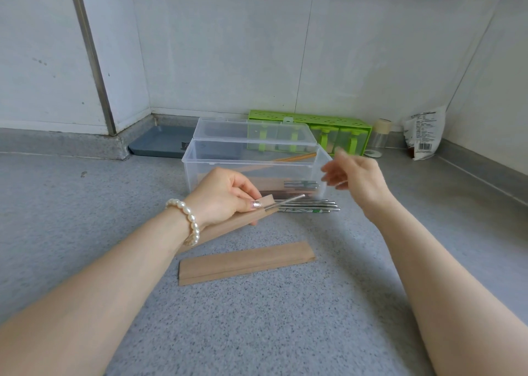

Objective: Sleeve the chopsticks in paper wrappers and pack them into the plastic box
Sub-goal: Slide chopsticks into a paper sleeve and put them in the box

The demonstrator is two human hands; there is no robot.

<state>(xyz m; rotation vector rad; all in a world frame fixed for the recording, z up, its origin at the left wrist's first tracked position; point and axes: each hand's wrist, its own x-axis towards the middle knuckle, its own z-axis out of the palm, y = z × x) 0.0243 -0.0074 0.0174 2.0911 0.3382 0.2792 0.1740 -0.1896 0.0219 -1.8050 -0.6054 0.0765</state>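
left hand (223, 197) pinched closed, right hand (355, 177) raised, fingers spread

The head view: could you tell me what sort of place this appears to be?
Probably a home kitchen: a speckled grey countertop meets tiled walls, and at the back stand a green seasoning rack, a small jar and a food packet.

The left hand (225, 195) holds a paper sleeve (228, 227) with a chopstick (288, 199) poking out. The right hand (357, 178) is blurred and empty beside the clear box (257, 167).
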